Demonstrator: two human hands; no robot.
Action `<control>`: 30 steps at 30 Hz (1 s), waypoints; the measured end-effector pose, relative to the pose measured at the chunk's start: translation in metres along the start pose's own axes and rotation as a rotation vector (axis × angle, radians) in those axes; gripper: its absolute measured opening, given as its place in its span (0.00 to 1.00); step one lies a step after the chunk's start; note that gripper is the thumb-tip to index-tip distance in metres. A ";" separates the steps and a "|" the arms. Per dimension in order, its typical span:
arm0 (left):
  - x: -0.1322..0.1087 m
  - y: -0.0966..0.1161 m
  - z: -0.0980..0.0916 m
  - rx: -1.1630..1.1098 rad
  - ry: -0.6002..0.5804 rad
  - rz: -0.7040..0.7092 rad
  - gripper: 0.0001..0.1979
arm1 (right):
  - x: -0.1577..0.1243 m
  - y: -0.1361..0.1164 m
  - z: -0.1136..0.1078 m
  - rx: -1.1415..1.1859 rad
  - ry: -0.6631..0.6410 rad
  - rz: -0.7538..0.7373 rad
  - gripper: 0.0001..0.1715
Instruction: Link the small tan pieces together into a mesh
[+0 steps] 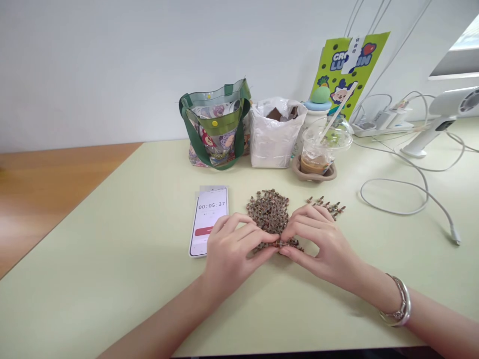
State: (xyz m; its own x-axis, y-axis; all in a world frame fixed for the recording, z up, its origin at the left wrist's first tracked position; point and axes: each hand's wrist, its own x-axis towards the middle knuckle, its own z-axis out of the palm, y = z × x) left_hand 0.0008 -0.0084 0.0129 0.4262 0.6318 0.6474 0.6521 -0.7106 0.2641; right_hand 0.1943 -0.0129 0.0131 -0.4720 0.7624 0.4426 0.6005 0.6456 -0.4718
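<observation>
My left hand (pixel 234 247) and my right hand (pixel 324 242) meet at the near edge of a pile of small brownish metal screws (pixel 268 207). Thumb and forefinger of each hand pinch a small screw (pixel 277 244) between them; its details are partly covered by the fingertips. Beyond my right hand lies a smaller, looser group of screws (pixel 329 205). A phone (pixel 199 219) showing a running timer lies beside my left hand, which covers its lower right part.
Along the wall stand a clear bag with green straps (pixel 215 124), a white plastic-wrapped bag (pixel 273 144), a domed drink cup (pixel 318 159) in a cardboard holder (pixel 299 172), and a green paper bag (pixel 346 70). A white cable (pixel 396 179), power strip (pixel 364 129) and handheld fan (pixel 437 122) occupy the right.
</observation>
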 end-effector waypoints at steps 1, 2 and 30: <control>0.000 0.000 0.000 0.009 -0.003 0.008 0.01 | 0.000 0.000 0.001 -0.012 0.000 0.000 0.06; -0.001 0.000 0.000 0.016 -0.006 0.014 0.00 | 0.000 0.000 0.002 -0.024 0.003 0.003 0.06; -0.002 -0.005 0.003 0.100 -0.114 0.037 0.06 | -0.004 0.003 0.006 -0.361 0.160 -0.143 0.03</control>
State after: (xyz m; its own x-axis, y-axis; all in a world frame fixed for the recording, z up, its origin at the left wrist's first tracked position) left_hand -0.0010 -0.0055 0.0078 0.5160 0.6407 0.5685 0.6914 -0.7033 0.1650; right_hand 0.1946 -0.0137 0.0054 -0.4774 0.6319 0.6106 0.7374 0.6660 -0.1127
